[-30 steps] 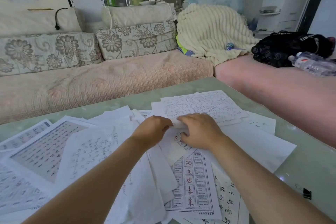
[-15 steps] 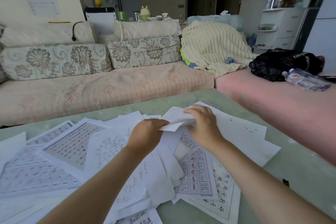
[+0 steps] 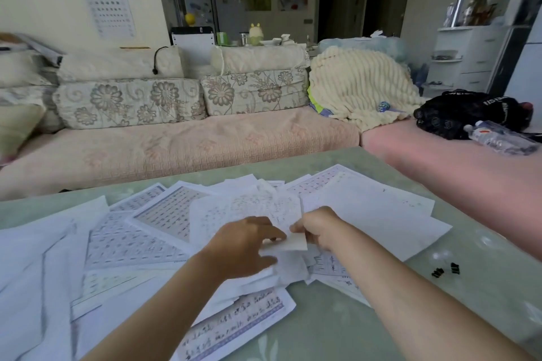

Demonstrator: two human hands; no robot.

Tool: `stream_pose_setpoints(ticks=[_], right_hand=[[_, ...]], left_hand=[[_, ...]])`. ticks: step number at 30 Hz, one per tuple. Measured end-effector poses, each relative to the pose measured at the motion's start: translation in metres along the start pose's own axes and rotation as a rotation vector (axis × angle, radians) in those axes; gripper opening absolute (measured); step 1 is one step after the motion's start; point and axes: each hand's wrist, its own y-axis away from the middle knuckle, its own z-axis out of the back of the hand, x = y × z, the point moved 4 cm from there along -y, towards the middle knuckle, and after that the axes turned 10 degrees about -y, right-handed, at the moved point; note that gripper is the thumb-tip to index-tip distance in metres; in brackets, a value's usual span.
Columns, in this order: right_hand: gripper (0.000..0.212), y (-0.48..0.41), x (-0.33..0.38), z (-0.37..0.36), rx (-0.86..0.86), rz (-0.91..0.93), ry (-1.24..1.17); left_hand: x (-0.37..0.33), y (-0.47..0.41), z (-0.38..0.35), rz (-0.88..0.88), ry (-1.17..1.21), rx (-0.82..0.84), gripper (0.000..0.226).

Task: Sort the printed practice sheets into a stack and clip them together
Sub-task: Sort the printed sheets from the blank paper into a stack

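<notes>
Tabletop [image 3: 440, 316] bears scattered practice sheets [image 3: 164, 214]; left hand [image 3: 246, 246] and right hand [image 3: 319, 228] both pinch one lifted sheet [image 3: 272, 208], so gathering is judged in hand, squaring a stack next.

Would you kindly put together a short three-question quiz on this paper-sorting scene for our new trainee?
1. True or false: the practice sheets already form one neat stack on the table.
2. What do the left hand and the right hand pinch between them? A) a sheet of paper B) a clip C) a water bottle
3. Fill in: the two black binder clips lie on the bare table to the ___ of the pile.

Key: 1 false, they lie spread out and overlapping; 2 A; 3 right.
</notes>
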Motion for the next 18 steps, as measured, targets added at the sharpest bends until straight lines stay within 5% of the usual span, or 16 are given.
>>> stream_pose_setpoints(ticks=[3,5,11,18], right_hand=[[0.047,0.002,-0.002,-0.014,-0.067,0.117,0.235],[0.050,0.001,-0.005,-0.025,-0.067,0.227,0.349],[0.019,-0.004,-0.019,-0.044,0.053,0.512,0.759],[0.038,-0.029,0.019,0.055,-0.143,0.622,0.907]], left_hand=[[0.008,0.015,-0.012,0.160,0.187,0.268,0.061],[0.017,0.015,-0.019,0.253,0.278,0.238,0.056],[0.039,0.010,-0.061,0.389,0.079,0.430,0.058],[0.013,-0.054,-0.059,0.426,0.017,0.152,0.039]])
